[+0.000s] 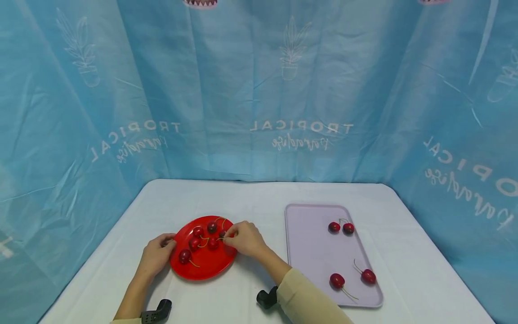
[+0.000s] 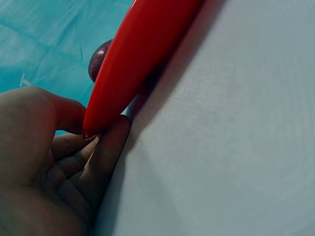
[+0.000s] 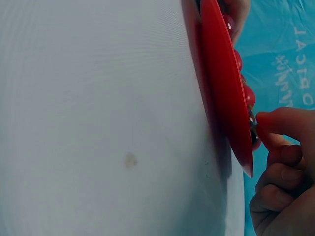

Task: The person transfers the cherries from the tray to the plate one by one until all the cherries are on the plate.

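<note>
On the left part of the table lies a round red plate [image 1: 208, 266] with several dark red cherries, stems attached, among them a cherry [image 1: 185, 256] near its left edge. My left hand [image 1: 157, 254] pinches the plate's left rim, thumb above and fingers beneath, as the left wrist view shows. At the right side of the plate, my right hand [image 1: 247, 240] pinches a cherry [image 1: 222, 234] by its stem between thumb and forefinger. That cherry is partly hidden by the fingers and sits at the plate's surface; whether it touches the plate I cannot tell.
A pale lilac tray [image 1: 307, 261] lies right of the plate. Two cherries [image 1: 334, 227] with meeting stems are near its back, and two more, a cherry [image 1: 337, 281] and another cherry [image 1: 368, 276], near its front. Blue curtains [image 1: 251, 90] enclose the white table [image 1: 251, 198].
</note>
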